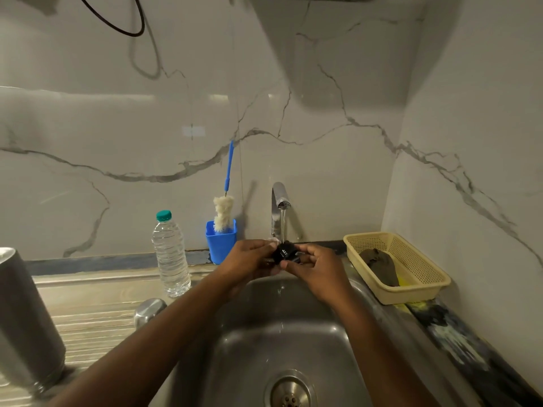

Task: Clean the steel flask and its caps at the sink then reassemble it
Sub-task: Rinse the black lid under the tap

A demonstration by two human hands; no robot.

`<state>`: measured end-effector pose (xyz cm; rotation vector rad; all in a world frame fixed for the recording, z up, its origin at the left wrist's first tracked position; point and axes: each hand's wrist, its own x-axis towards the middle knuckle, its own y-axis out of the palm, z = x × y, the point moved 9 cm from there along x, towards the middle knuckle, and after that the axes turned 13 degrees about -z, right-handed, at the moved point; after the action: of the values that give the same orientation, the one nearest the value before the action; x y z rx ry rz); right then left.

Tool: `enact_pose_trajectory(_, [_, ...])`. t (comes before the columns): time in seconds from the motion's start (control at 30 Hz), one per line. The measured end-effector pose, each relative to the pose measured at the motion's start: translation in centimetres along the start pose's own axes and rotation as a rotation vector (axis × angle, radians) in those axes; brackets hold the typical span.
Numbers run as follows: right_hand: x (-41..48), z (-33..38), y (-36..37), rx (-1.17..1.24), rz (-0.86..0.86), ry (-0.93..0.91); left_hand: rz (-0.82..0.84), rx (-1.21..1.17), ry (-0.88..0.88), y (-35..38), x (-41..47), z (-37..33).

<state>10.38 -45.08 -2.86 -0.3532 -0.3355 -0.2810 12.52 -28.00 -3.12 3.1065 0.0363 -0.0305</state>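
A small black flask cap [284,251] is held under the running stream from the tap [279,201], above the steel sink [338,342]. My left hand [249,259] grips it from the left, with a bit of white showing at its fingertips. From the right, my right hand [314,267] pinches the same cap. On the ribbed drainboard a rounded steel cap [149,310] lies to the left of my left forearm. The tall steel flask [25,321] stands at the far left edge, partly cut off by the frame.
A clear water bottle [170,255] with a teal lid stands on the counter. A blue holder [221,241] behind the sink carries a bottle brush [224,201]. A cream basket [396,267] with a dark cloth sits on the right ledge. The drain [290,395] is below.
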Motion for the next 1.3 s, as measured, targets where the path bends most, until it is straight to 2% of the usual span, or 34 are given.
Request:
enact_pose_trajectory(0.23, [-0.6,0.1,1.7,-0.037,0.067,-0.023,-0.056,0.033,0.123,-0.7,-0.8,-0.9])
enact_pose_trajectory(0.3, [-0.8,-0.2,2.2,-0.001,0.084,0.030,-0.087,0.057,0.142,-0.6,-0.7,-0.9])
enact_pose_trajectory(0.4, [-1.3,-1.1,2.9,0.200,0.099,0.207,-0.079,0.078,0.097,-0.1,-0.3,-0.6])
enact_pose_trajectory(0.57, [-1.4,-1.6,2.7,0.257,0.153,0.301,0.008,0.117,-0.012,0.2,-0.7,0.1])
enact_pose_trajectory(0.73, [-1.1,-1.9,2.4,0.181,0.070,0.252,-0.028,0.118,-0.034,-0.8,-0.9,0.4])
enact_pose_trajectory(0.87, [-0.7,-0.3,1.5,0.069,-0.034,0.081,-0.055,0.109,-0.028,-1.5,-0.9,0.6])
enact_pose_trajectory(0.97, [-0.5,0.7,0.6,0.046,-0.096,-0.002,-0.044,0.009,-0.082,-1.2,-1.0,1.2])
enact_pose_trajectory(1.07, [-0.3,1.1,0.3,0.077,-0.097,-0.040,-0.009,-0.082,-0.167,-0.1,-1.5,1.9])
enact_pose_trajectory(1.17, [-0.2,1.4,0.2,0.033,-0.053,-0.074,0.019,-0.067,-0.234,0.9,-2.2,2.9])
enact_pose_trajectory(1.3, [0.0,1.4,-0.3,-0.036,-0.061,-0.112,0.003,-0.105,-0.235,1.3,-2.1,3.7])
